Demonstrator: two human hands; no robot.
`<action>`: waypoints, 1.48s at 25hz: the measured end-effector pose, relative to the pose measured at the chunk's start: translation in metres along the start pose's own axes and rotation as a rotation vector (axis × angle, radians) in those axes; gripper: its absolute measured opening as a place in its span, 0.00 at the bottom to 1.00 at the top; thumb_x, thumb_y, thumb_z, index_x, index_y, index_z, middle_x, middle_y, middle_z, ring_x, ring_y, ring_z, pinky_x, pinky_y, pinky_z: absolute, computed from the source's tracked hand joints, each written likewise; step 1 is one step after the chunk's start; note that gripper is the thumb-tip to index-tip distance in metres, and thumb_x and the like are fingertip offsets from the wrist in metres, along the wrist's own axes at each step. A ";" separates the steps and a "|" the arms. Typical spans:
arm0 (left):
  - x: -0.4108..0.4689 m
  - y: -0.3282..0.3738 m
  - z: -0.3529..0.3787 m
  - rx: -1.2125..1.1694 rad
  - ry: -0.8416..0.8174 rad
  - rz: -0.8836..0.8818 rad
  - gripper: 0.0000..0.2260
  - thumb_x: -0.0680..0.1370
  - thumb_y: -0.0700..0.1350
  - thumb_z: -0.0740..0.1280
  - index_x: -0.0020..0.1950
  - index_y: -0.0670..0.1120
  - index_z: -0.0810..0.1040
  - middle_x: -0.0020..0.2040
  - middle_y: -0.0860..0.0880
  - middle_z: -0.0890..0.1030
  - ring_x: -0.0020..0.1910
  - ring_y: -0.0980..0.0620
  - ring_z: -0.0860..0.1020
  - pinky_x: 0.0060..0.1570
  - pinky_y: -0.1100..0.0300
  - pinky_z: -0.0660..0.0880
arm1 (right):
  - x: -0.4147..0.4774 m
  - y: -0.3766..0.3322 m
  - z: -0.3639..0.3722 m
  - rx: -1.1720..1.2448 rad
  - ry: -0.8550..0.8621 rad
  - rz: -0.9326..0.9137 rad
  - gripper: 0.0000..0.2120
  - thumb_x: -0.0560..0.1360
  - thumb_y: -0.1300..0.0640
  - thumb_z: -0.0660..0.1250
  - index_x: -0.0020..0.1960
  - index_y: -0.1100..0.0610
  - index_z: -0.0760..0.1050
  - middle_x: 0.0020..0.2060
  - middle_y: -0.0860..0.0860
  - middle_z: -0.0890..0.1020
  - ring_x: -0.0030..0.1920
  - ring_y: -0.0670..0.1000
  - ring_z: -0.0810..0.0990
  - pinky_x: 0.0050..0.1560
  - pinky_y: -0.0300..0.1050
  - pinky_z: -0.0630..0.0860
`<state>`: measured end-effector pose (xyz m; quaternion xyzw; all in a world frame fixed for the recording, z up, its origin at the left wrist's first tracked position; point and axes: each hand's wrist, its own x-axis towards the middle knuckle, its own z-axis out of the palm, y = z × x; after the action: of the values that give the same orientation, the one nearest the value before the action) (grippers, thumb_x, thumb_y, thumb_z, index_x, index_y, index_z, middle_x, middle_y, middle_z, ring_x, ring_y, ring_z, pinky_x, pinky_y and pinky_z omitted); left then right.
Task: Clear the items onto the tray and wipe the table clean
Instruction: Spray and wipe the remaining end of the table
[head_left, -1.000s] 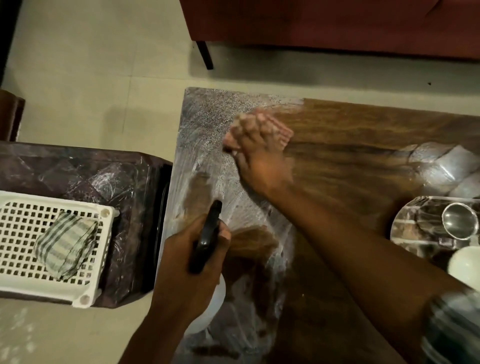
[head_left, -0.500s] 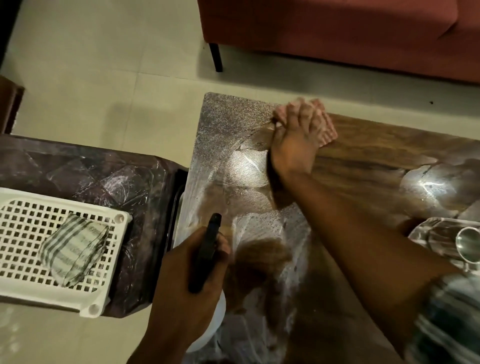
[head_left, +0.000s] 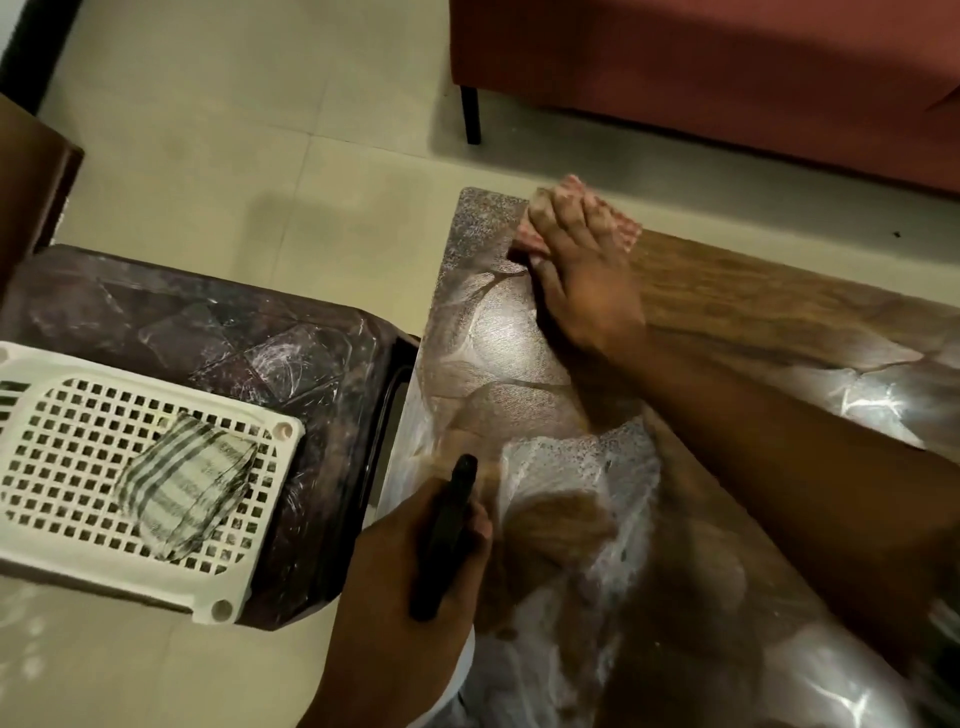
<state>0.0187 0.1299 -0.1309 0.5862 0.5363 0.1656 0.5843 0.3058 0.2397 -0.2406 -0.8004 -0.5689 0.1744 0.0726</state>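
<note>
Pink checked cloth (head_left: 621, 228) on table (head_left: 753, 291), at far corner, 12 o'clock in view. Right hand (head_left: 582, 275) flat on it, fingers straight, pressing. Streaky wet film over table end from 12 down to 6; clearer wood grain toward 2. To wipe well: even palm weight, overlapping strokes, work from edge inward, turn cloth once soaked. Left hand (head_left: 400, 582) at 6 grips spray bottle (head_left: 447, 525). White basket (head_left: 283, 430) with striped cloth (head_left: 182, 483) at 9.
</note>
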 end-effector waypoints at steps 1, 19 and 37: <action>0.000 0.002 0.001 -0.030 0.002 -0.029 0.10 0.80 0.33 0.72 0.45 0.48 0.84 0.28 0.53 0.82 0.26 0.62 0.80 0.34 0.72 0.73 | 0.009 -0.024 0.006 0.060 0.023 0.083 0.29 0.88 0.42 0.48 0.87 0.43 0.49 0.88 0.48 0.48 0.87 0.56 0.43 0.86 0.64 0.44; -0.027 -0.007 -0.019 0.139 -0.091 0.002 0.08 0.80 0.39 0.73 0.46 0.52 0.83 0.32 0.57 0.83 0.32 0.62 0.82 0.38 0.73 0.74 | -0.152 -0.015 0.037 -0.210 -0.379 -1.015 0.26 0.90 0.45 0.51 0.87 0.45 0.55 0.87 0.48 0.53 0.88 0.58 0.48 0.86 0.62 0.55; -0.144 -0.066 0.010 0.324 -0.391 0.020 0.12 0.80 0.58 0.64 0.41 0.54 0.77 0.30 0.56 0.75 0.28 0.53 0.72 0.33 0.65 0.65 | -0.331 0.076 0.039 -0.143 -0.192 -0.413 0.28 0.88 0.45 0.52 0.87 0.46 0.57 0.87 0.48 0.56 0.87 0.57 0.51 0.86 0.51 0.50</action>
<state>-0.0549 -0.0110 -0.1285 0.6982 0.4268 -0.0334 0.5738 0.2625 -0.0997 -0.2358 -0.6499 -0.7358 0.1904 -0.0047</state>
